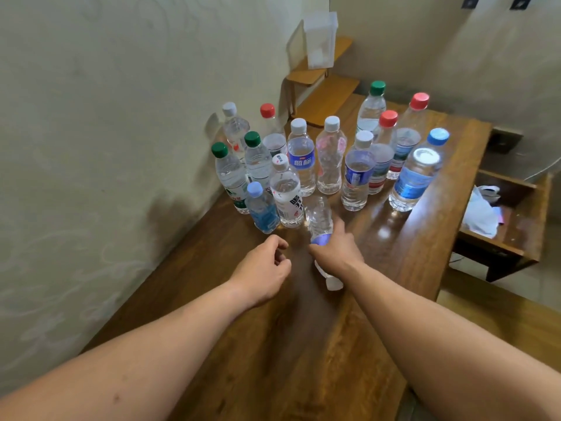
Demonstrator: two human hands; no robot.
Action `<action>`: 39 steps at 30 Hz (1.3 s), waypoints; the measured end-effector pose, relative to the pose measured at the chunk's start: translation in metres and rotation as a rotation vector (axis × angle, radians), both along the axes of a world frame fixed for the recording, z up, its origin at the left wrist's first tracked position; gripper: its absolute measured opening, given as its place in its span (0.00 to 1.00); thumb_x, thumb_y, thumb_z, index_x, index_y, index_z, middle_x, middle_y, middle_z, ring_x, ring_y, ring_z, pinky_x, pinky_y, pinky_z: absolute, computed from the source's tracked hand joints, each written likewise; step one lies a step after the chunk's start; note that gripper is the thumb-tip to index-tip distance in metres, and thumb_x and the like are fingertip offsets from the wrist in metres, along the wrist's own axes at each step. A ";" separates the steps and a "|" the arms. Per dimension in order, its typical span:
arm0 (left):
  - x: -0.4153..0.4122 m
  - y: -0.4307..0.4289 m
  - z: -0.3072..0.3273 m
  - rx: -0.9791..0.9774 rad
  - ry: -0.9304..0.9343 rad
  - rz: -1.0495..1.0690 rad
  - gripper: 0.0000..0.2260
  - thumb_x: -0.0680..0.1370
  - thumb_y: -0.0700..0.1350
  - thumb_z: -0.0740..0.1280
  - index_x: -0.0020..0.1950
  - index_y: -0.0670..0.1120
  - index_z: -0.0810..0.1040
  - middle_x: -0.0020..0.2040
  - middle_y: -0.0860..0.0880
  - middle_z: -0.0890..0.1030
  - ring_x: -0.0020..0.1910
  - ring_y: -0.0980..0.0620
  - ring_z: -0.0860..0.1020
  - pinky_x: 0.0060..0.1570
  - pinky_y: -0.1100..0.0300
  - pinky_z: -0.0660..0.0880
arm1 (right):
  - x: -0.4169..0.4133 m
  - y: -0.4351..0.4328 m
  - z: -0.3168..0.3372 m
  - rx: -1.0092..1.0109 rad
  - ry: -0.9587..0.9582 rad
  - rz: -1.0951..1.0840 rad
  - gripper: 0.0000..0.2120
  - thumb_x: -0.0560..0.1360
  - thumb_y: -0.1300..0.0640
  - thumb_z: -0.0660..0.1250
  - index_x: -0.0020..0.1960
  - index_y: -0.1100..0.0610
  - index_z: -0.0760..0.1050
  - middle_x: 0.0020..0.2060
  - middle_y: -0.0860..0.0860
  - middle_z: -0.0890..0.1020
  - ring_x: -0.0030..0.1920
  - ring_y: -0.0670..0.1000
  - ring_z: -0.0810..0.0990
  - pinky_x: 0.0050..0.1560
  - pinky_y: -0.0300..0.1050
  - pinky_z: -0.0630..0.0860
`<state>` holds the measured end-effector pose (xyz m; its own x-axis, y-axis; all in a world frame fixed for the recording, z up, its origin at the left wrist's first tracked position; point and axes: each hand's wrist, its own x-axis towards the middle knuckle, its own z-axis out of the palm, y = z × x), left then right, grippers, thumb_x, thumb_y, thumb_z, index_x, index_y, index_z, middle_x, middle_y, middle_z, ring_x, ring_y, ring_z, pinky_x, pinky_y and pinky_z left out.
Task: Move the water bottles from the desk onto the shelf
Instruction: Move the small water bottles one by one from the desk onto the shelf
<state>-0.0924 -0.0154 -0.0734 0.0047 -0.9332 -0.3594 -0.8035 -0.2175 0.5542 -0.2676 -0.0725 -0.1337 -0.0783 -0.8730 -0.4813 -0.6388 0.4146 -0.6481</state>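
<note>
Barely begun, by the look of it: about fifteen bottles (301, 155) upright in a cluster on the table (303, 344), the wooden shelf (326, 95) in the corner holding none. One bottle (319, 218) lying on its side, cap toward the near edge. Right hand (335, 252) stretched forward, grip closed over that bottle. Left hand (262, 270) hovering just beside, fingers loosely curled, holding nothing.

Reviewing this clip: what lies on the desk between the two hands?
Head view: only bare desk lies between the left hand, empty and curled, and the right hand, which rests on a toppled bottle.
</note>
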 end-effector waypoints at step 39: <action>0.535 0.576 0.157 -0.677 0.031 0.774 0.27 0.69 0.67 0.77 0.64 0.63 0.76 0.55 0.62 0.85 0.53 0.62 0.83 0.56 0.56 0.82 | 0.576 0.478 0.231 -0.198 -0.288 1.274 0.24 0.76 0.63 0.76 0.66 0.45 0.77 0.53 0.43 0.87 0.48 0.42 0.86 0.52 0.40 0.82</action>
<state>0.4426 0.5608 0.0833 0.6908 -0.6853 0.2305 -0.5589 -0.3040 0.7715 0.3086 0.4055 0.0978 0.9278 -0.3154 -0.1992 -0.3385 -0.4870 -0.8052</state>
